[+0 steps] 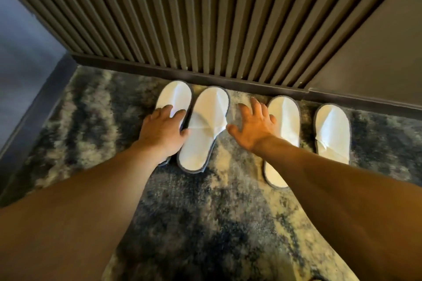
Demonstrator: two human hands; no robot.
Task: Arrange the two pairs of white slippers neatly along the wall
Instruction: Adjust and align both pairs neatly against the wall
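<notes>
Two pairs of white slippers with grey edging lie on the carpet, toes toward the baseboard. The far-left slipper has my left hand resting flat on it, fingers spread, covering its heel end. Beside it lies the second slipper, tilted slightly. My right hand hovers open with fingers apart over the carpet gap, touching or just over the left edge of the third slipper. The fourth slipper lies apart at the right, its heel hidden by my forearm.
A ribbed dark wall panel rises behind the slippers, with a flat grey panel at the right. A grey-blue wall closes the left side. The floor is mottled blue-and-cream carpet.
</notes>
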